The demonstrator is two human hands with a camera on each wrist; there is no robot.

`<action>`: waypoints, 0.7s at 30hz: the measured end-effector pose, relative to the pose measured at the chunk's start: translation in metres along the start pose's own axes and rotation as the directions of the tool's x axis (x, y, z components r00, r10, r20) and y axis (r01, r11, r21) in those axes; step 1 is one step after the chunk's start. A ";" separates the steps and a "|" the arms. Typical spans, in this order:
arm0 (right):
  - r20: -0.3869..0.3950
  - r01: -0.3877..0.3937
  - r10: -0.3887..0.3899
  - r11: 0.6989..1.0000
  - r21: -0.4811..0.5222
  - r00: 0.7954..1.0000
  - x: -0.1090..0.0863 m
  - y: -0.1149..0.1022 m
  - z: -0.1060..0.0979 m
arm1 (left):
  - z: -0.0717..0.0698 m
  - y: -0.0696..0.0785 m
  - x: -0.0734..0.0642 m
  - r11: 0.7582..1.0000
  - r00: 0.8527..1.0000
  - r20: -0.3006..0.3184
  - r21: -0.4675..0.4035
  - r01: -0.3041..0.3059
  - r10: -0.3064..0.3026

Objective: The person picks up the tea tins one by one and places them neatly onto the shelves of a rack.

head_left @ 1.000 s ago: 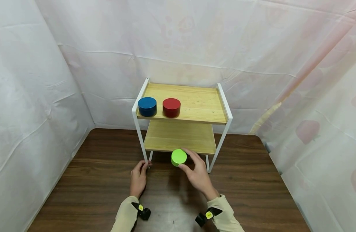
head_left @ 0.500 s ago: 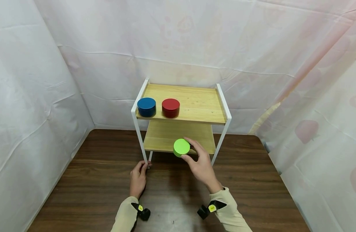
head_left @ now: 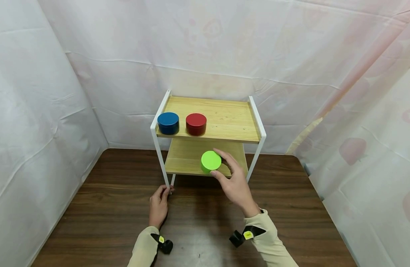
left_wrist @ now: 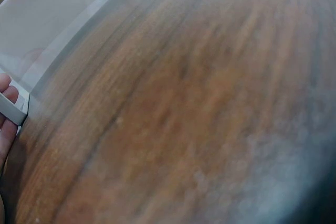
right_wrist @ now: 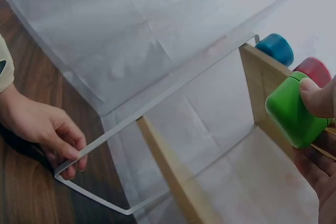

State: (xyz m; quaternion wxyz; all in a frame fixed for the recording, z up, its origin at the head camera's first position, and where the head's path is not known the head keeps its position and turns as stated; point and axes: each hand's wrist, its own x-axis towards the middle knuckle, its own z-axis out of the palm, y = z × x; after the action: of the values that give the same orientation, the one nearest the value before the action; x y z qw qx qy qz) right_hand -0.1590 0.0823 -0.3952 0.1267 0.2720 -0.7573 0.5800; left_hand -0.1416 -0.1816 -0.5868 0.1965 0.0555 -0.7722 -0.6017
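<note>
A two-tier shelf (head_left: 225, 118) with wooden boards and a white metal frame stands on the table. My left hand (head_left: 159, 205) pinches the foot of its front left leg (head_left: 162, 163); the right wrist view shows the fingers around that frame. In my right hand (head_left: 236, 185) is a round green tin (head_left: 211, 161), gripped between thumb and fingers. It hangs in the air before the lower board (head_left: 181, 157). On the upper board, a blue tin (head_left: 168, 123) sits at the front left, with a red tin (head_left: 196, 124) just right of it.
Dark wood-grain table (head_left: 108, 200) surrounds the shelf. Pale cloth (head_left: 205, 44) hangs behind it and on both sides. Black wrist cameras (head_left: 237, 238) are strapped over the sleeves.
My right hand has risen with the green tin and shifted slightly right, from below the lower board's front edge to in front of it. The left hand keeps its place.
</note>
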 end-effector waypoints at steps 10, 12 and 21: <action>-0.048 0.140 -0.141 0.990 -0.021 0.989 0.013 -0.023 -0.012 | -0.001 0.000 -0.001 1.000 1.000 0.003 -0.003 0.010 -0.010; -0.062 0.159 -0.161 0.987 -0.037 0.985 0.017 -0.025 -0.015 | -0.001 -0.001 -0.001 1.000 1.000 0.002 -0.003 0.016 -0.016; -0.088 0.221 -0.229 0.971 -0.095 0.969 0.029 -0.034 -0.024 | -0.001 0.000 0.000 1.000 1.000 0.003 -0.009 0.008 -0.008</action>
State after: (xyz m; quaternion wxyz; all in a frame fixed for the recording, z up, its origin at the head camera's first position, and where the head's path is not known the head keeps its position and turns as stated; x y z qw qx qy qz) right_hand -0.1669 0.0913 -0.3455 0.2405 0.3216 -0.7383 0.5419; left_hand -0.1416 -0.1827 -0.5868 0.1934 0.0568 -0.7695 -0.6061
